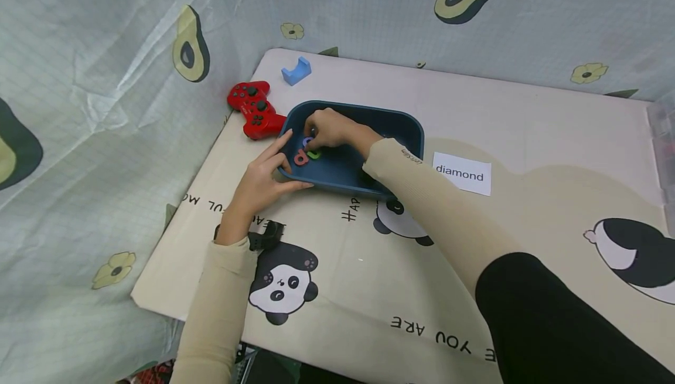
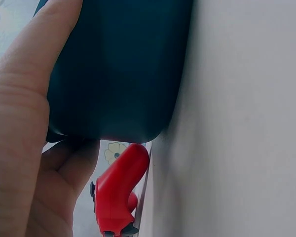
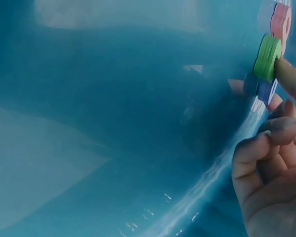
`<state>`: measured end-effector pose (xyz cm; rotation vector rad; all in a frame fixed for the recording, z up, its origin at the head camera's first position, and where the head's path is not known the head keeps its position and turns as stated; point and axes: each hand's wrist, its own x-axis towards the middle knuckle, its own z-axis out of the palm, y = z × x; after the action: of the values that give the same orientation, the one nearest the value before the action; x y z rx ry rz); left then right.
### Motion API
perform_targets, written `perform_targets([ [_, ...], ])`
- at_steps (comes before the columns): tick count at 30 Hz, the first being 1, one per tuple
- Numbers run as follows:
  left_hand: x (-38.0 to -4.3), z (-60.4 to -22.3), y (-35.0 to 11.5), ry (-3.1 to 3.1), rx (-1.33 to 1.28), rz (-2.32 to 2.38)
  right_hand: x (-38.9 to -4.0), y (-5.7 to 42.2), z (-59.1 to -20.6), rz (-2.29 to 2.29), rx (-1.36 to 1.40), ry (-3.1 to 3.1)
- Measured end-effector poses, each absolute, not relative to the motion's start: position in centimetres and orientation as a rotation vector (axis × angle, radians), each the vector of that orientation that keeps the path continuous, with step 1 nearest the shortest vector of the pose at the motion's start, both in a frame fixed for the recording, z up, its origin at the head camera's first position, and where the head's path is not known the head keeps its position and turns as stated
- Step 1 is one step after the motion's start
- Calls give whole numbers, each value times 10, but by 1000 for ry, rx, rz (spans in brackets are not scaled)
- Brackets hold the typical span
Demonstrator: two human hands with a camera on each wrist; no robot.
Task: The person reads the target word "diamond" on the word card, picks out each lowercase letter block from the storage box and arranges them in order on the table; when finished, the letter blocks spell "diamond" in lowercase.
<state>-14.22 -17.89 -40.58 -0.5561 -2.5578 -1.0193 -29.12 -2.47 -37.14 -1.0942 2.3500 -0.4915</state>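
A dark blue plastic tub (image 1: 337, 174) sits on the table. My left hand (image 1: 258, 182) grips its near left corner, with the thumb along the outer front wall and fingers over the rim. Inside the tub, my right hand (image 1: 334, 129) has curled fingers at a blue letter (image 3: 267, 91), which lies between thumb and fingertip. Touching one digit of that hand is a green letter (image 3: 268, 57). Beside these is a pink-red letter (image 1: 301, 157), shaped like a d or p. The right hand partly hides the blue and green letters.
A red game controller (image 1: 255, 109) lies against the tub's left side. Behind it stands a light blue plastic piece (image 1: 296, 71). To the right lies a white card (image 1: 462, 173) reading "diamond". A clear container (image 1: 663, 149) shows at the right edge.
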Motion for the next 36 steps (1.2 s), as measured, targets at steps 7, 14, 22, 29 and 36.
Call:
perform_targets([
  [7, -142, -406, -178, -2578, -536, -999, -293, -19, -366, -525, -1125, 2361],
  [14, -142, -405, -175, -2598, -514, -1001, -292, 3, -341, -584, -1251, 2342],
  [22, -142, -403, -174, -2597, -497, -1027, -283, 44, -295, -570, -1401, 2392],
  [29, -147, -404, -174, -2608, -513, -1037, -256, 104, -272, -453, -1363, 2593],
  [36, -146, -402, -182, -2593, -525, -1027, -211, 171, -271, -371, -1191, 2821],
])
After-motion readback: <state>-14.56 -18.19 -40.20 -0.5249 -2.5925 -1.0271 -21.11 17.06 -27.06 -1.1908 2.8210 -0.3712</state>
